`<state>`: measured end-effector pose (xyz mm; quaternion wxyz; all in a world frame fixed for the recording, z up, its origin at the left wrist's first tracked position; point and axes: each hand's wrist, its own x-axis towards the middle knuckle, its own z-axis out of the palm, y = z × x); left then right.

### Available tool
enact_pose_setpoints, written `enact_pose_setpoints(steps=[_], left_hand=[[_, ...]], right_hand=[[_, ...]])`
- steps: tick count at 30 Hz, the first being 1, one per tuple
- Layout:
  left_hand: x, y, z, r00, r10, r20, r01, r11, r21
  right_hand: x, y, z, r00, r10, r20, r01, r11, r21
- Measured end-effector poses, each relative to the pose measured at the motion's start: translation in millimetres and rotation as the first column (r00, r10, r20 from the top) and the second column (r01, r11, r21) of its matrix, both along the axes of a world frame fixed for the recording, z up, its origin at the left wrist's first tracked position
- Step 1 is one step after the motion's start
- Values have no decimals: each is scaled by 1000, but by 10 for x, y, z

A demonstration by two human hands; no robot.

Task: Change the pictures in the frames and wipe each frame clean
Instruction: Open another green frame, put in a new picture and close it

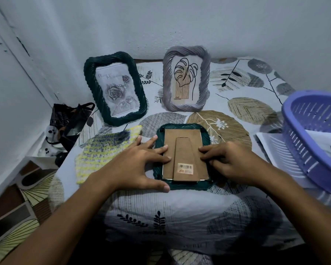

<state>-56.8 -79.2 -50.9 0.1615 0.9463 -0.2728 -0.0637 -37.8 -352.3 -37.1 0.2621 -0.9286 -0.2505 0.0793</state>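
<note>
A dark green picture frame with a twisted rope-like rim (182, 185) lies face down at the centre of the picture on a worktop covered by a leaf-patterned cloth (180, 213). Its brown cardboard back panel (168, 136) faces up, with a folded cardboard stand (185, 150) lying flat on it and a barcode sticker (185, 168) near the lower end.

The left hand (134, 165) is spread wide over the frame's left edge: its fingers are straight, fingertips resting on the back panel, thumb at the frame's lower left corner. The right hand (231, 165) sits at the frame's right edge with its fingers curled, their tips pressing at the right side of the back panel; whether they pinch anything there cannot be told.

Left of the frame, partly under the left hand, lies a yellow and grey knitted cloth (103, 152). In the upper middle two frames lean against the wall: a second dark green twisted frame holding a grey rose picture (116, 88) and, to its right, a grey twisted frame holding a line-drawn leaf picture (186, 79). At the right edge of the picture a purple slotted plastic basket (302, 150) rests on loose white papers (271, 148). At the left edge, beside the worktop, sits a black bag (69, 119).
</note>
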Motion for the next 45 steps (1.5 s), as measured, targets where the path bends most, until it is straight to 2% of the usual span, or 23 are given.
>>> enact_pose_setpoints(steps=[13, 20, 23, 30, 34, 42, 45], left_hand=[[26, 2, 39, 999, 15, -46, -17, 999, -45], [88, 24, 137, 994, 98, -40, -104, 976, -189], [166, -33, 193, 990, 138, -40, -142, 981, -135], [424, -193, 198, 978, 120, -173, -103, 989, 102], [500, -195, 190, 982, 59, -182, -39, 993, 110], [471, -235, 222, 974, 94, -207, -67, 989, 135], [461, -235, 222, 972, 101, -212, -73, 988, 136]], right_hand=[[-3, 29, 22, 998, -7, 64, 10, 999, -43], [33, 72, 40, 991, -28, 128, 31, 999, -23], [132, 94, 5, 983, -77, 169, 80, 997, -9], [378, 91, -88, 984, -176, 13, 176, 980, -92], [409, 94, -104, 989, -145, -15, 142, 981, -131], [415, 98, -83, 993, -122, -4, 117, 961, -251], [416, 108, -76, 992, -125, -2, 121, 961, -250]])
